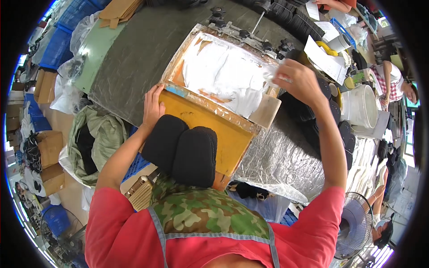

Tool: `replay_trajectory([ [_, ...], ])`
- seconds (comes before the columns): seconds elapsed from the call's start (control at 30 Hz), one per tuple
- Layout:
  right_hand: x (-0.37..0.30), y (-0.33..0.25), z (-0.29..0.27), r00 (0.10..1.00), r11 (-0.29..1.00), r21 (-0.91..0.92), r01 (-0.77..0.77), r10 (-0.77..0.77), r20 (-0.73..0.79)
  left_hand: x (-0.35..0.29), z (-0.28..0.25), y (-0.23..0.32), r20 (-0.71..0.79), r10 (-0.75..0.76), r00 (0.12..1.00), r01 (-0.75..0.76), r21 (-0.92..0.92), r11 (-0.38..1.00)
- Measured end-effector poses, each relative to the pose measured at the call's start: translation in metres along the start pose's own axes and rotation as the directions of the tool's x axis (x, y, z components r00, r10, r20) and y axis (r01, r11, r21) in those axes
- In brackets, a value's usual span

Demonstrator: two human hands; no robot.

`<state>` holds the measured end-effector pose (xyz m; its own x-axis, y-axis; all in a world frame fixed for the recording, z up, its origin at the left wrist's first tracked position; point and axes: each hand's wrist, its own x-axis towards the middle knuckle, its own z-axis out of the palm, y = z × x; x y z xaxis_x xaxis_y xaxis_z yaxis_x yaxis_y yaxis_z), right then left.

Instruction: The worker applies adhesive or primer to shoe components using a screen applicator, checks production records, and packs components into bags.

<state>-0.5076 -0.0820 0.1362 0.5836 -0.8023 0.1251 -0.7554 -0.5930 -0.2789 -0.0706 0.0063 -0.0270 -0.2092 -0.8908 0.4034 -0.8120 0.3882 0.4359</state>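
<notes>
right hand [300, 80]: fingers hiding grip on whitish translucent object [268, 73], object blurring, kind not resolving | white paste [223, 67]: masking most of wooden frame [214, 105] interior | black rounded pads [195, 156]: hiding part of yellow board [230, 140] | co-worker's arm [337, 5], top right: running off upper edge | red shirt [196, 250]: running off lower edge | left-rim clutter [31, 149]: showing too small to identify

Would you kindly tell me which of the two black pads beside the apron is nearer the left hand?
The left pad: its top lies close to the left hand, while the other pad sits farther right.
</notes>
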Motion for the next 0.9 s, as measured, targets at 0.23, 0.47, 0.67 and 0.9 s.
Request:
replay_trajectory([
  [0.23,0.063,-0.036,0.045,0.973,0.967,-0.212,0.143,-0.097,0.211,-0.003,-0.006,-0.005,-0.028,-0.043,0.999,0.04,-0.094,0.995],
  [0.47,0.046,-0.027,0.019,0.965,0.96,-0.279,0.027,0.047,0.256,-0.004,-0.009,-0.011,-0.047,-0.031,0.998,0.026,-0.114,0.993],
  [0.67,0.091,-0.051,0.043,0.951,0.915,-0.339,0.219,-0.121,0.285,-0.007,-0.007,-0.012,-0.019,-0.051,0.998,0.049,-0.108,0.993],
  [0.9,0.129,-0.059,0.072,0.937,0.813,-0.484,0.323,-0.202,0.285,0.001,-0.006,-0.009,-0.023,-0.037,0.999,0.033,-0.148,0.988],
])
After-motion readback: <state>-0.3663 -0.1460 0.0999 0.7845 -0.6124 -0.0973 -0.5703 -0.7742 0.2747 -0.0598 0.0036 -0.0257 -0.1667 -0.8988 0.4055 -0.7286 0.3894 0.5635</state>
